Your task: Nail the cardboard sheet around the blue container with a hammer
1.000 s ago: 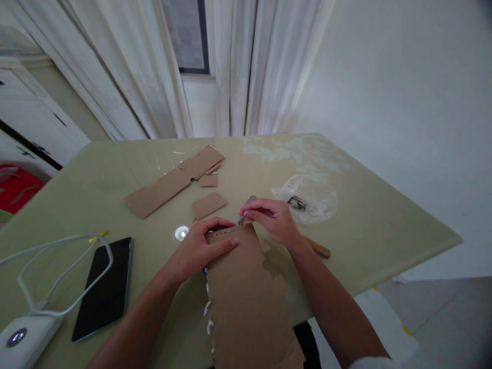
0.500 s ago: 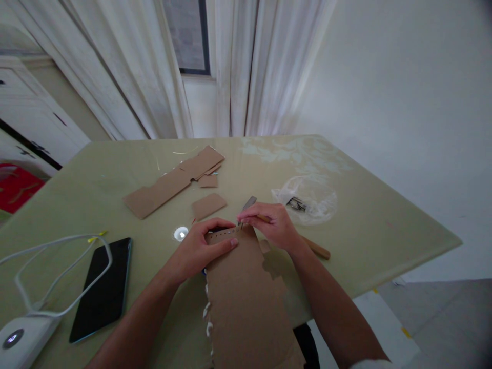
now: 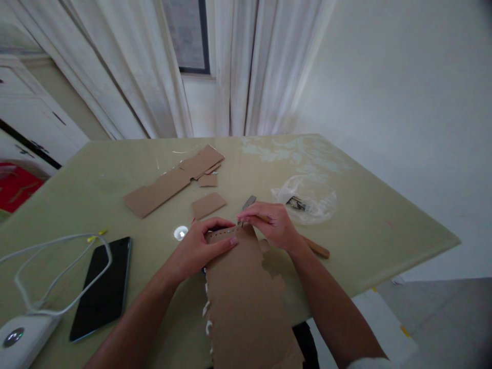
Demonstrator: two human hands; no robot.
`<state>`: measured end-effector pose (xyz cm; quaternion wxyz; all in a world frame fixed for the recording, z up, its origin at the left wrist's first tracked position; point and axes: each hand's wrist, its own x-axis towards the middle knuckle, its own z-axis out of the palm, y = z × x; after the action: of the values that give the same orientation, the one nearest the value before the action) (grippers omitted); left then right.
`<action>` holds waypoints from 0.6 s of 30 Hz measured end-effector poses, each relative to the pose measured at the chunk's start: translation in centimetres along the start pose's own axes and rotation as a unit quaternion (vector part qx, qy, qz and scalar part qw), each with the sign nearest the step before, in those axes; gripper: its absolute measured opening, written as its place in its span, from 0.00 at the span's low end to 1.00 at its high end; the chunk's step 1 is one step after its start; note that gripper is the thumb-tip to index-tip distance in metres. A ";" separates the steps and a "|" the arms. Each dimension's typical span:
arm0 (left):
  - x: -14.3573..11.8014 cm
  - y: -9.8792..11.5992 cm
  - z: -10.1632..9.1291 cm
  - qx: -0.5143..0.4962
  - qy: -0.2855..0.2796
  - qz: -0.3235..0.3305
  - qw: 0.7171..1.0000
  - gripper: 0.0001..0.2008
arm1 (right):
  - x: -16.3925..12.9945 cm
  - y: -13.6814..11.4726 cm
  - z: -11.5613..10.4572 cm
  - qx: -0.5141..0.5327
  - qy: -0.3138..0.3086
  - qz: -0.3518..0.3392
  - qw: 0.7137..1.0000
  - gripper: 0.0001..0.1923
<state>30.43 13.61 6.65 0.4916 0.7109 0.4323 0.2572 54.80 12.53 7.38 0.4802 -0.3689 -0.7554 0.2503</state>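
A long brown cardboard sheet lies on the pale green table and hangs over its near edge. A row of small holes runs along its far end. My left hand presses flat on that far end, fingers over the holes. My right hand grips a wooden-handled tool, whose grey metal tip sticks out past my fingers at the sheet's far right corner.
Several cardboard scraps lie further back. A clear plastic bag with small dark parts sits to the right. At the left are a black phone, a white cable and a white device. A small shiny round object lies near my left hand.
My right hand has shifted slightly left and away along the sheet's far edge with the tool. My left hand stays pressed on the cardboard.
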 end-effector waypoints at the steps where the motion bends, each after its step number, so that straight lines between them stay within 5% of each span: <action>1: 0.0 0.0 0.0 0.000 0.000 -0.002 1.000 0.21 | 0.0 0.0 0.0 0.000 -0.001 -0.001 1.000 0.08; 18: 0.1 0.3 0.0 -0.008 -0.007 -0.013 1.000 0.22 | 0.0 -0.1 0.0 0.003 -0.005 0.014 1.000 0.08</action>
<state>30.62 13.62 6.94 0.5037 0.7028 0.4361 0.2493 54.71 12.46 7.46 0.4737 -0.3767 -0.7521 0.2609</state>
